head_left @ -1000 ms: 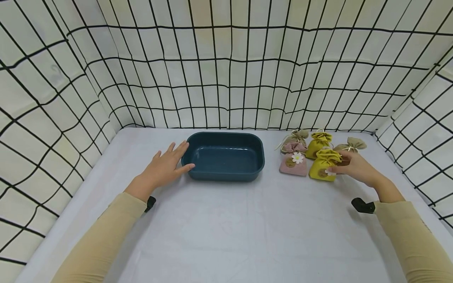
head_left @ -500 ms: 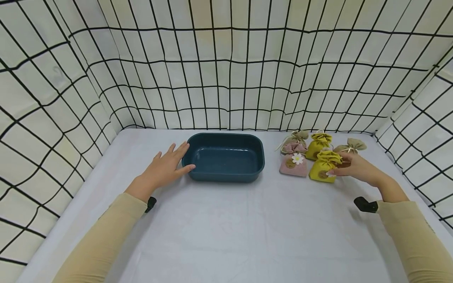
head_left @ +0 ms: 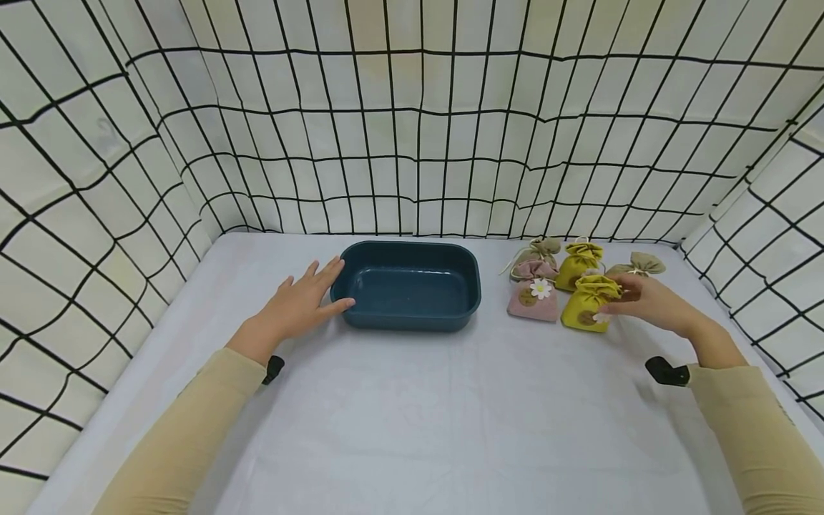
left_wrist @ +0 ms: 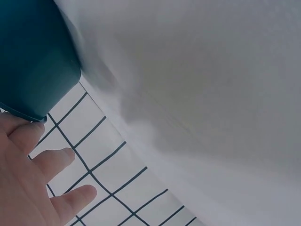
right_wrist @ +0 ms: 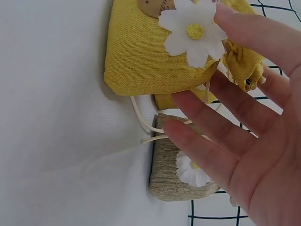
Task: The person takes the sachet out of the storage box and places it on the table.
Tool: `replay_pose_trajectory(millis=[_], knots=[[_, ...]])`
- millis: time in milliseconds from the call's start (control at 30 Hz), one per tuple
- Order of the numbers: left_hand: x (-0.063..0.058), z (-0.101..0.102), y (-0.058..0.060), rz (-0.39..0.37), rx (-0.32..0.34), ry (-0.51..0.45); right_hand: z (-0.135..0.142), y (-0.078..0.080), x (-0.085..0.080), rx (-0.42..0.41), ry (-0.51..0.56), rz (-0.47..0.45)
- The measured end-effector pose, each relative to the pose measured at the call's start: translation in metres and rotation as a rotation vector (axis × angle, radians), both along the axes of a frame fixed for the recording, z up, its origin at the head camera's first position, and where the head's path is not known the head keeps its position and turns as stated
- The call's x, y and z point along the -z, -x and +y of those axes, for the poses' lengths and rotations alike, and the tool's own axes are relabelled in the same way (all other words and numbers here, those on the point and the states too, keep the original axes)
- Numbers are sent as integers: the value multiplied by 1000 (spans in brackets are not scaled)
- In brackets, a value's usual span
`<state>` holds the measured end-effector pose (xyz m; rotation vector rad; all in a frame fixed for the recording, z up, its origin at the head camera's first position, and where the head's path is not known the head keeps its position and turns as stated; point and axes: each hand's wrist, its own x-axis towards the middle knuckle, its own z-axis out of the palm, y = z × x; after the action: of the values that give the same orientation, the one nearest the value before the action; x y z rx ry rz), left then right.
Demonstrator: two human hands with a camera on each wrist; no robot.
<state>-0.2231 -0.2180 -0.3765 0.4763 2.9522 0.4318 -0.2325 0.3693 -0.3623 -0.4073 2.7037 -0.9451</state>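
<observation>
In the head view my left hand (head_left: 290,307) lies spread at the left end of a dark teal rectangular basin (head_left: 405,322), its fingers and thumb touching the rim. The left wrist view has fingertips against the edge of that basin (left_wrist: 42,70). My right hand (head_left: 659,307) pinches the right side of the front yellow drawstring pouch (head_left: 579,315). Seen from the right wrist, the thumb is at the white flower on this yellow pouch (right_wrist: 146,61), and the fingers reach behind it. The pouch stands upright on the white cloth.
Left of the held pouch is a pink pouch (head_left: 533,304) with a daisy. Behind stand a second yellow pouch (head_left: 573,270), a beige pouch (head_left: 543,247) and another beige one (head_left: 646,262), partly hidden. Black wire grid (head_left: 418,157) with white backing encloses the table.
My right wrist and forearm have shifted slightly to the right, with the fingers staying at the yellow pouch. The left hand and the basin stay in place.
</observation>
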Motion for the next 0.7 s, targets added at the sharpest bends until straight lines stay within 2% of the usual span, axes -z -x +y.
replay_pose_trajectory(millis=[267, 433, 600, 700], knots=[[-1, -1, 1, -25, 3, -29, -1, 1, -5, -5, 7, 47], [-6, -3, 2, -21, 13, -10, -4, 1, -13, -7, -44, 87], [-16, -5, 4, -23, 11, 5, -7, -1, -26, 18, -107, 151], [-25, -6, 8, -7, -2, 45, -11, -2, -37, 52, -119, 194]])
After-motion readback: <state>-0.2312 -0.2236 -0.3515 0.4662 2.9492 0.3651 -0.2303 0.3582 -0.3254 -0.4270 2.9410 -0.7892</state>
